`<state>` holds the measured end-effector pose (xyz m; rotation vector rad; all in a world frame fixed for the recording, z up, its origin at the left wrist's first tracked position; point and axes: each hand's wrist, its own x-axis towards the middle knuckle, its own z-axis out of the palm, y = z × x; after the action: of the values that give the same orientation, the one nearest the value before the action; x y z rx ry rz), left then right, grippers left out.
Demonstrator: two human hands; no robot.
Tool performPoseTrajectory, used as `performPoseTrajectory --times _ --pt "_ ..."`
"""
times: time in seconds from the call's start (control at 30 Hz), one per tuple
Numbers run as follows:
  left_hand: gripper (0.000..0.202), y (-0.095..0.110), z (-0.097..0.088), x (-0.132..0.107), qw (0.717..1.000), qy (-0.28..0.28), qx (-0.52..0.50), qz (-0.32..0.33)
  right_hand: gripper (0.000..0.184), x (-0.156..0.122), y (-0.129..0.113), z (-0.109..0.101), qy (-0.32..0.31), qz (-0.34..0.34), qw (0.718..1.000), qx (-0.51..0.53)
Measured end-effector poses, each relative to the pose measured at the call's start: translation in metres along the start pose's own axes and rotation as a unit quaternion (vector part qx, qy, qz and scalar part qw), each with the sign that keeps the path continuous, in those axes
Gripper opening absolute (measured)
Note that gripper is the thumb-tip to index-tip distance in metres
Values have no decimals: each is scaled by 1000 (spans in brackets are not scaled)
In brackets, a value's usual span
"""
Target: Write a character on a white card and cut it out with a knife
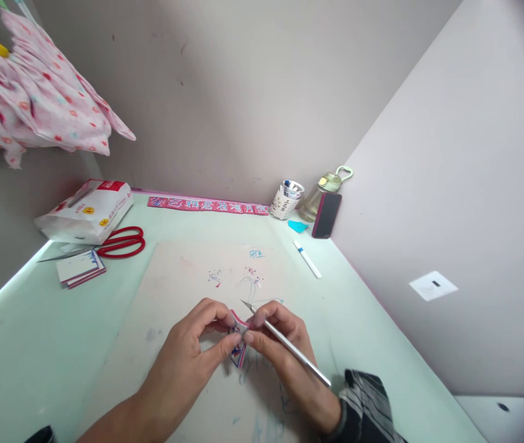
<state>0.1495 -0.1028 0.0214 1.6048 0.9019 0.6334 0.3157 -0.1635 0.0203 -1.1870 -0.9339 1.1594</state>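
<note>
My left hand pinches a small pink and blue paper piece between thumb and fingers, just above a beige cutting board. My right hand touches the same paper with its fingertips and grips a thin metal craft knife, blade tip pointing up and left. Both hands meet at the middle of the board. Part of the paper is hidden by the fingers.
Red scissors, a white paper bag and a stack of paper cards lie at left. A pink paper strip, cup, bottle, phone and white pen sit near the corner. Walls close in behind and right.
</note>
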Motion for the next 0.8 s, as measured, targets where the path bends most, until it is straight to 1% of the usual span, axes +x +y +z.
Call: performPoseTrajectory --times 0.17,0.33,0.57,0.8 --pt "15 -1 1 2 998 -7 -50 -26 20 -3 0 1 7 -3 1000 -28" --pt "14 -4 0 1 997 -8 -70 -21 18 -4 0 2 15 -17 998 -58" --pt "12 -6 0 2 999 -5 -24 22 16 -5 3 1 27 -33 995 -85" --pt "10 -7 4 1 999 31 14 35 14 -6 1 3 38 -45 990 -129"
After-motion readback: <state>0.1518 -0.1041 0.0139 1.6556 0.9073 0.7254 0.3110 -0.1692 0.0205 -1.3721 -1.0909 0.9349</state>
